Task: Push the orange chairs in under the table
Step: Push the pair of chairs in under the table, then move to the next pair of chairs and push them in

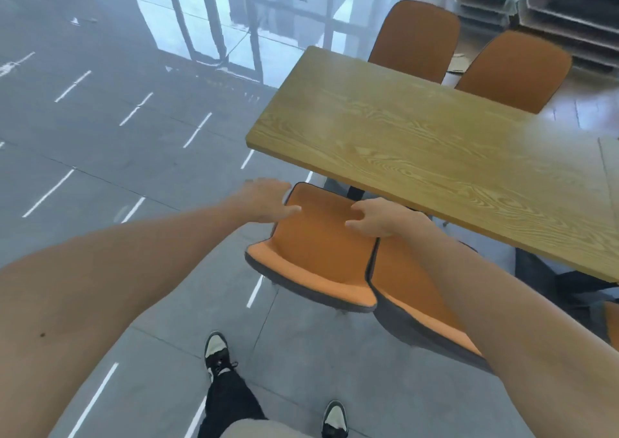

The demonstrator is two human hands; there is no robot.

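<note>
A wooden table (435,156) fills the right middle. Two orange chairs stand side by side at its near long edge. The left chair (318,256) lies between my hands, and the right chair (412,287) is partly hidden by my right forearm. My left hand (264,200) hovers with spread fingers at the left chair's upper left corner, thumb touching the orange surface. My right hand (378,218) rests half curled on the same chair's upper right edge, with thumb and fingers apart. Two more orange chairs (415,39) (512,69) stand at the table's far side.
Grey tiled floor (117,143) with white dashes spreads to the left. A glass wall with metal frames (234,19) is behind. Shelving with trays (569,12) stands at the top right. My feet in black-and-white shoes (217,354) stand behind the chairs.
</note>
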